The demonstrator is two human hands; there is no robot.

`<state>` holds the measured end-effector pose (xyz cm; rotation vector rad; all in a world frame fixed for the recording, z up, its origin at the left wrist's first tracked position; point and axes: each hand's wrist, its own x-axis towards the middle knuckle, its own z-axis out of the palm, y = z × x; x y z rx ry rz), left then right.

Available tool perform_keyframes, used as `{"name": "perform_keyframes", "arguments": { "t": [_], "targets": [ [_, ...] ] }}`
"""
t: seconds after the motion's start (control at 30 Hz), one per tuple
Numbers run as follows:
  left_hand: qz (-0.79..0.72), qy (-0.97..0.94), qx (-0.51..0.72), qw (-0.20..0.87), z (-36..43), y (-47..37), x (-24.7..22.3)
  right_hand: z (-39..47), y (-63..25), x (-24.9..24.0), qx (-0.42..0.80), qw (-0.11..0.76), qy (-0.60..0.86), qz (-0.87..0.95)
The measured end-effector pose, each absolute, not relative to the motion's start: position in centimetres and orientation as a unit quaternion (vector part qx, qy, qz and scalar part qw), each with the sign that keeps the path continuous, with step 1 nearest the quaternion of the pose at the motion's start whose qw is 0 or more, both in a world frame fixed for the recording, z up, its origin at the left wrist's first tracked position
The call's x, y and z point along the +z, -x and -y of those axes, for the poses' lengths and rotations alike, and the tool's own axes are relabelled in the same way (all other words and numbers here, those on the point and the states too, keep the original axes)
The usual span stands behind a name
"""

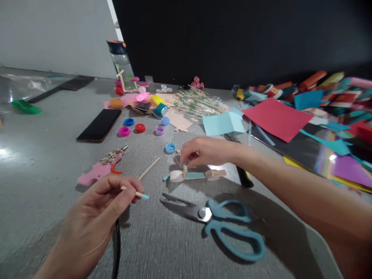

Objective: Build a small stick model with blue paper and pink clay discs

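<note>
Between thumb and fingers, my left hand [97, 215] pinches a short wooden stick [136, 192] with a light blue tip. My right hand [200, 151] is closed, fingers bent down over a small craft piece [195, 175] of wood, white rounds and light blue paper lying on the table. Its fingertips meet at the piece's left part; what they pinch is mostly hidden. A thin wooden stick [149, 168] lies between the hands. Beyond my left hand rests a pink glue gun [100, 168] with a patterned front. Teal-handled scissors [203, 214] lie nearest me, blades pointing left.
Several bottle caps, among them a light blue cap [170, 147], lie beyond the hands. A phone [99, 124] is at left, a water bottle [122, 60] behind it. Bundled sticks [197, 101], red paper [277, 118] and a cutter [245, 178] are also around. The glue gun's cord [116, 248] runs toward me.
</note>
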<state>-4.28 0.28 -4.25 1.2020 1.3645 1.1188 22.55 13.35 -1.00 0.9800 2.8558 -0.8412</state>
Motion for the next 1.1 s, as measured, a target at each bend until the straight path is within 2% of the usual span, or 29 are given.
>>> {"name": "perform_keyframes", "arguments": {
  "t": [0.2, 0.43, 0.67, 0.9, 1.03, 1.1],
  "targets": [
    [-0.571, -0.507, 0.431, 0.481, -0.3, 5.0, -4.8, -13.8, -22.1, -2.2, -0.253, 0.029, -0.3, -0.919],
    [-0.567, -0.529, 0.431, 0.461, -0.2, 4.1, -4.2, -13.2, -22.8, -2.1, -0.243, 0.01, -0.321, -0.915],
    [-0.551, -0.505, 0.443, 0.495, -0.2, 3.6, -4.1, -12.9, -22.8, -1.9, -0.247, 0.013, -0.358, -0.9],
    [-0.505, -0.522, 0.472, 0.499, 0.4, 2.7, -3.5, -8.8, -25.1, 1.1, -0.27, -0.114, -0.46, -0.838],
    [-0.486, -0.558, 0.453, 0.498, 1.3, 1.4, -2.0, -3.5, -25.1, 2.5, -0.354, -0.25, -0.44, -0.786],
    [-0.468, -0.599, 0.426, 0.492, 1.7, 1.0, -1.5, -1.0, -24.7, 2.9, -0.365, -0.274, -0.424, -0.782]
  ]
}}
